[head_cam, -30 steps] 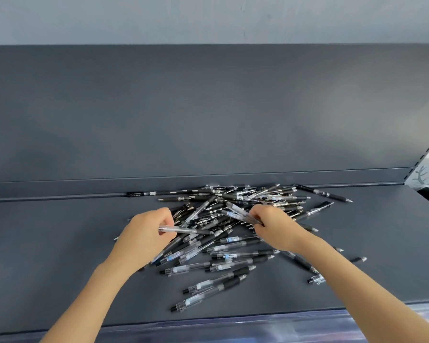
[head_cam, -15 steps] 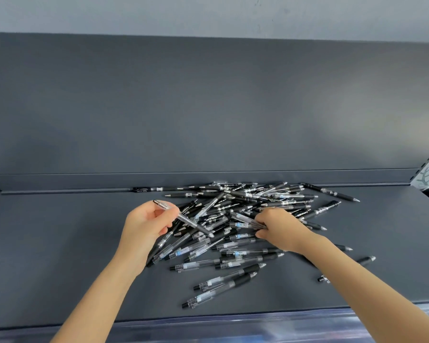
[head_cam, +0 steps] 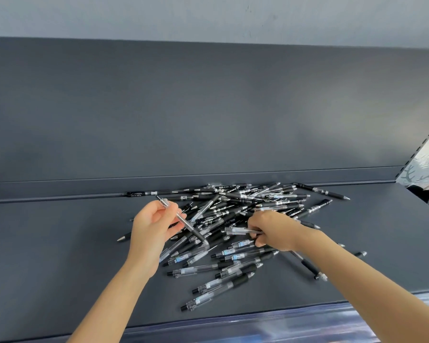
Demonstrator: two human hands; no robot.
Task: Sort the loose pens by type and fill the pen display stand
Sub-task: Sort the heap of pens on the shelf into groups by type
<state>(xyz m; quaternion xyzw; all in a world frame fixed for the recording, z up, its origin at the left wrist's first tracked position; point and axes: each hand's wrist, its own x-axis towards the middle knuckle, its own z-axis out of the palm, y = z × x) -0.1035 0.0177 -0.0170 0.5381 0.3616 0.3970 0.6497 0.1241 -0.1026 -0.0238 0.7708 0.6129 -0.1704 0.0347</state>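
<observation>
A heap of loose pens [head_cam: 235,219], some clear-bodied with black grips and some all black, lies on the dark grey shelf [head_cam: 60,256]. My left hand [head_cam: 154,226] holds one clear pen with a black grip [head_cam: 183,221] slanted above the left side of the heap, cap end up. My right hand [head_cam: 274,230] reaches into the middle of the heap and pinches another clear pen [head_cam: 238,230] that lies roughly level. No display stand is in view.
The shelf has a low back ledge [head_cam: 84,186] and a tall dark back panel [head_cam: 208,107]. A clear strip runs along the front edge [head_cam: 258,320]. Stray pens [head_cam: 321,191] lie to the right. A patterned surface [head_cam: 426,167] shows at far right.
My left hand has lifted its clear pen higher and tilted it more steeply. My right hand has moved toward me in the heap and taken hold of a clear pen.
</observation>
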